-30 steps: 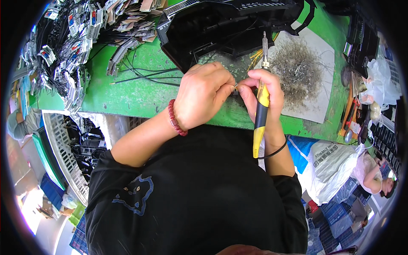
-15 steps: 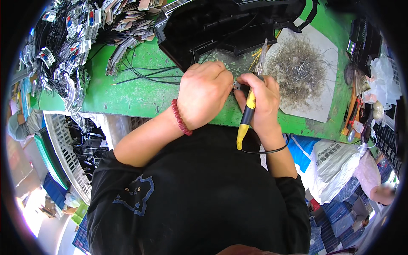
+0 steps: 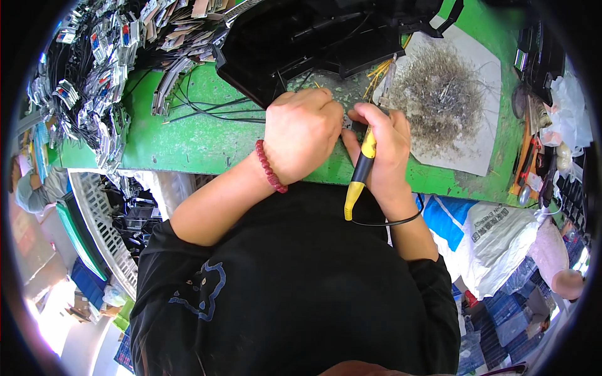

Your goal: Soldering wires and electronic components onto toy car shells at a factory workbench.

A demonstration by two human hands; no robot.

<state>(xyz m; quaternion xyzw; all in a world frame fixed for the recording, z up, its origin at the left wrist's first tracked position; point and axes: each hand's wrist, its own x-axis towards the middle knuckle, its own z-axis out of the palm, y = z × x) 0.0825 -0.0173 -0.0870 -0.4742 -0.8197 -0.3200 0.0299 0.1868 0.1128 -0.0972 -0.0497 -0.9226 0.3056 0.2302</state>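
Gripping a tapered yellow-black soldering iron [image 3: 362, 164], the right hand [image 3: 390, 149] sits beside the curled left hand [image 3: 303, 133] (its hold hidden).

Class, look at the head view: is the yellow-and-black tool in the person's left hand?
No, the right hand grips the yellow-and-black tool.

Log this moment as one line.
left hand: fingers curled, fingertips hidden; right hand: holding yellow-and-black soldering iron; ahead: black plastic housing; left: black cables; right: wiry pile on white sheet
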